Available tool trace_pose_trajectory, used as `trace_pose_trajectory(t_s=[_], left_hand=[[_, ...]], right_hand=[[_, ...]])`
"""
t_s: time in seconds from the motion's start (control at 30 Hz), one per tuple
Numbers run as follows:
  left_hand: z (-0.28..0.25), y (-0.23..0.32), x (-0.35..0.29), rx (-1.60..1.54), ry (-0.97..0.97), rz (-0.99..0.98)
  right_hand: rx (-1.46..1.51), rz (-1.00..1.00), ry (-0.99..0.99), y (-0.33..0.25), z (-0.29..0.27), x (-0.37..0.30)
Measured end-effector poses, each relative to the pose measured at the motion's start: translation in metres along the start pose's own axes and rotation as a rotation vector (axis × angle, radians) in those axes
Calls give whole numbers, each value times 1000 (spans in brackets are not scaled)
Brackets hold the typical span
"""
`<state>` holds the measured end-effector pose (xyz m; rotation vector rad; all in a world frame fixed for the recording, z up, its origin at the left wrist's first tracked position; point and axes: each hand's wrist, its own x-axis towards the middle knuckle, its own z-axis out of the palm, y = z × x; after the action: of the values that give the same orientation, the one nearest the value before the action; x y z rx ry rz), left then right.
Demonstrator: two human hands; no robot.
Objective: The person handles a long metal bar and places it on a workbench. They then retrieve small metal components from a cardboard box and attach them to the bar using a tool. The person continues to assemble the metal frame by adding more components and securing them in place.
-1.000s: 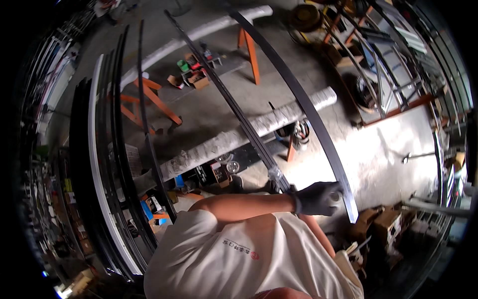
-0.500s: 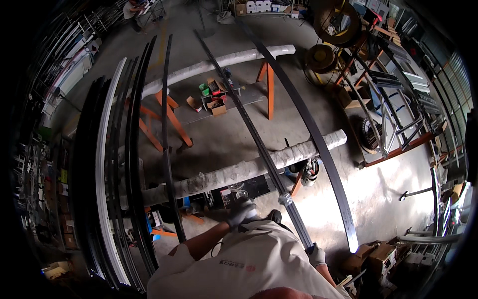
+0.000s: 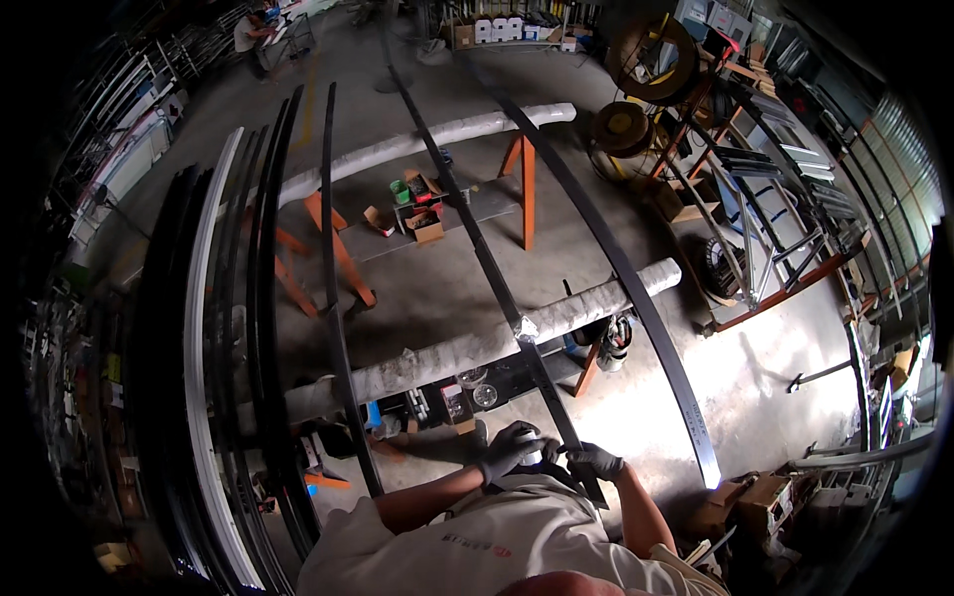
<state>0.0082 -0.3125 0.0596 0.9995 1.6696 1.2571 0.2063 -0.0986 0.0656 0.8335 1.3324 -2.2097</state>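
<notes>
A long dark metal bar (image 3: pixel 547 380) runs away from me across two supports, its near end beside my body. My left hand (image 3: pixel 509 450), in a dark glove, is closed around a small white object (image 3: pixel 533 453), perhaps a roll. To the right, my gloved right hand (image 3: pixel 596 461) rests over the bar near its near end. Its fingers are drawn together toward the white object; what they pinch is too small to make out. A crumpled clump of clear plastic (image 3: pixel 526 329) sits on the bar, above the nearer wrapped beam (image 3: pixel 447 355).
Other dark bars (image 3: pixel 333 248) and a white one (image 3: pixel 204 298) lie at left; a wide dark strip (image 3: pixel 636 283) lies at right. Orange trestle legs (image 3: pixel 528 194) hold the far wrapped beam (image 3: pixel 397 149). Small boxes (image 3: pixel 425 225) stand between the beams, cartons (image 3: pixel 765 500) at lower right.
The middle bar and its plastic clump have shifted away from me. My right hand has come up and inward from the bar's near end; my left hand has moved slightly right.
</notes>
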Motion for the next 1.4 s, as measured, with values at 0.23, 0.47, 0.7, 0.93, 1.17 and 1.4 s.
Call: trace_pose_trajectory(t_s=[0.23, 0.47, 0.7, 0.93, 1.17, 1.4], left_hand=[[19, -58, -75, 230, 292, 178], [122, 9, -179, -301, 599, -188], [183, 16, -271, -659, 644, -336], [184, 36, -318, 43, 618, -63], [159, 25, -399, 801, 568, 180], [160, -15, -479, 493, 421, 27]], right_hand=[[-693, -193, 716, 114, 10, 18], [-816, -337, 676, 164, -71, 59], [-730, -302, 511, 117, -77, 23], [-309, -216, 170, 133, 164, -5], [-565, -313, 342, 223, 264, 26], [-720, -477, 416, 259, 254, -14]])
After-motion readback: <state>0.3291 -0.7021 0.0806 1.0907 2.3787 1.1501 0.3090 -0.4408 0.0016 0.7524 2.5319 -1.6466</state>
